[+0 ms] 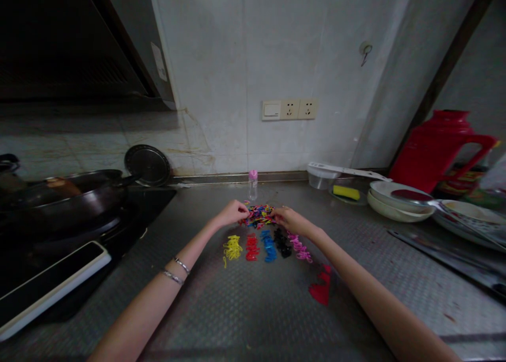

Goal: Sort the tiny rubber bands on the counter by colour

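Note:
A mixed pile of small coloured elastic bands lies on the metal counter between my hands. My left hand has its fingertips pinched together at the pile's left edge. At the right edge, the fingers of my right hand are bent together and touch the pile. What either pinch holds is too small to tell. In front of the pile, sorted bands form a row: yellow bands, red bands, blue bands, black bands and pink bands.
Behind the pile stands a clear bottle with a pink cap. A torn red piece lies near my right forearm. Bowls, a yellow sponge and a red thermos are at right. A wok and a phone-like device sit left.

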`<state>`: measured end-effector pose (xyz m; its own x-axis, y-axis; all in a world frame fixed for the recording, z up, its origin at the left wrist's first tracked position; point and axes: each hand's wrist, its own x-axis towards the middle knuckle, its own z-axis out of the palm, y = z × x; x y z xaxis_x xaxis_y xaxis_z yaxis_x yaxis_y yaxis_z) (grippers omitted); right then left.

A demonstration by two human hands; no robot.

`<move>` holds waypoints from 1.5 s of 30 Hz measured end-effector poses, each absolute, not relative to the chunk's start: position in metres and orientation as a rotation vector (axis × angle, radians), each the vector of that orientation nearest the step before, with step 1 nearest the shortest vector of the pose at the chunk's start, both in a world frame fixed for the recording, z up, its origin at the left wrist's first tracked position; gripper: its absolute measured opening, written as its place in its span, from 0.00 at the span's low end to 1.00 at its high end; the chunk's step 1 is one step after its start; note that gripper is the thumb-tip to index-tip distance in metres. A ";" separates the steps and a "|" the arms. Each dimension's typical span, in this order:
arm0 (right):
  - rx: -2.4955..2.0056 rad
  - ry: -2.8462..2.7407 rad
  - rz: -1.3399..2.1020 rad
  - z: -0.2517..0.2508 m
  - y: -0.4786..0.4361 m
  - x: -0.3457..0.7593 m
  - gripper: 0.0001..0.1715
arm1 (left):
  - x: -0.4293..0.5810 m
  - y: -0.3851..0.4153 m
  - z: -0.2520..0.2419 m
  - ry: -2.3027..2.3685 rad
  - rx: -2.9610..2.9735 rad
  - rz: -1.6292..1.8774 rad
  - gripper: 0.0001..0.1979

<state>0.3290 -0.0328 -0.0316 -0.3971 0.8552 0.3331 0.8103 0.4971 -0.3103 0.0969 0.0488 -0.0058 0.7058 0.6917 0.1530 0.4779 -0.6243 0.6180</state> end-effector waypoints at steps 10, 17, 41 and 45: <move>-1.462 -2.232 0.165 -0.026 -0.039 0.333 0.15 | 0.099 0.048 -0.008 0.865 2.416 0.510 0.14; -1.465 -2.193 0.205 -0.022 -0.042 0.332 0.16 | 0.103 0.042 -0.011 0.838 2.395 0.469 0.14; -1.431 -2.191 0.208 -0.027 -0.044 0.331 0.14 | 0.102 0.047 -0.016 0.808 2.394 0.468 0.14; -1.427 -2.184 0.243 -0.026 -0.042 0.336 0.15 | 0.101 0.047 -0.016 0.816 2.390 0.473 0.15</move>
<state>0.3359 -0.0424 -0.0263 -0.3133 0.8938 0.3210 0.8014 0.4302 -0.4157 0.1015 0.0470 -0.0161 0.7519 0.6434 0.1436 0.4440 -0.6552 0.6112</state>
